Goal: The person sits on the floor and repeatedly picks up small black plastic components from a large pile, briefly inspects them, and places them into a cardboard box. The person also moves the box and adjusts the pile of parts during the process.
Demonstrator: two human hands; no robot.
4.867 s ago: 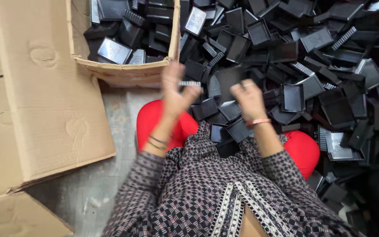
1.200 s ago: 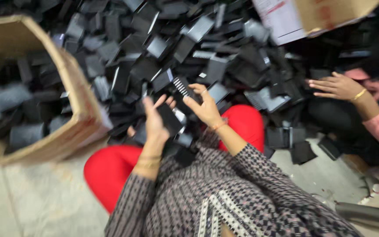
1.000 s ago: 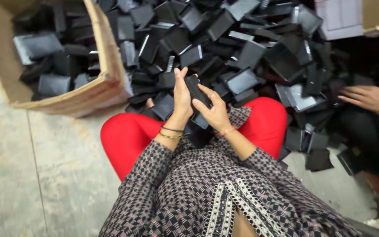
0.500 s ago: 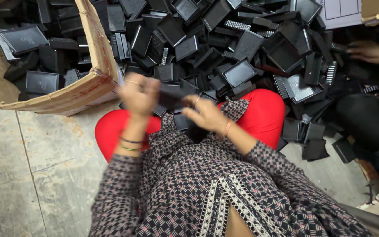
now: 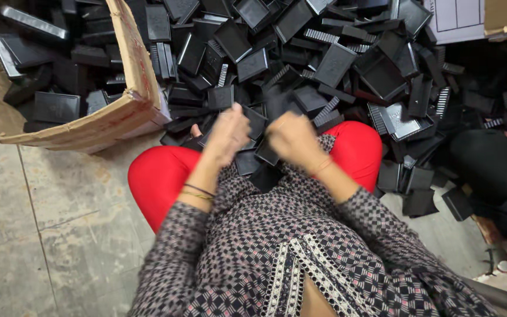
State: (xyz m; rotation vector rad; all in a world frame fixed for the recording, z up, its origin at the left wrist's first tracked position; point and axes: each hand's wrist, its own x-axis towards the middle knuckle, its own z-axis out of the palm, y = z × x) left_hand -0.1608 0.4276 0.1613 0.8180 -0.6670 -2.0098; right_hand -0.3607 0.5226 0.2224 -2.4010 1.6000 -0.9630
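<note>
Small black plastic tray (image 5: 265, 151), seemingly light and stiff, best gripped by its edges, is held over the lap beside the heap (image 5: 324, 64); right hand (image 5: 291, 136) grasps it, left hand (image 5: 227, 134) clenched.

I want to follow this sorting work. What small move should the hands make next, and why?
Probably close the right hand on one black plastic piece at the near edge of the pile. Both hands are blurred above the lap, the left hand beside it, and neither shows a clear grip.
</note>
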